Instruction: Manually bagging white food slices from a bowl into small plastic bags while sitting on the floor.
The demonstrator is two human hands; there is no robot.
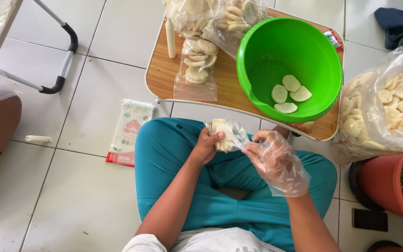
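2 hands (pixel 239 149), crinkly clear bag (pixel 227 133), pale round crackers (pixel 220 135), glossy green bowl (pixel 304 42)

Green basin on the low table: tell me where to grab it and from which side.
Grip the green basin by its rolled rim on the near edge, from above. It sits upright and open, and packed cracker bags crowd its far-left side.

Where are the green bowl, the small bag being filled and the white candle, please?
green bowl (pixel 325 65): head view, right inner wall.
small bag (pixel 227 135): head view, its middle, held in both hands.
white candle (pixel 170 39): head view, mid-shaft, on the table.
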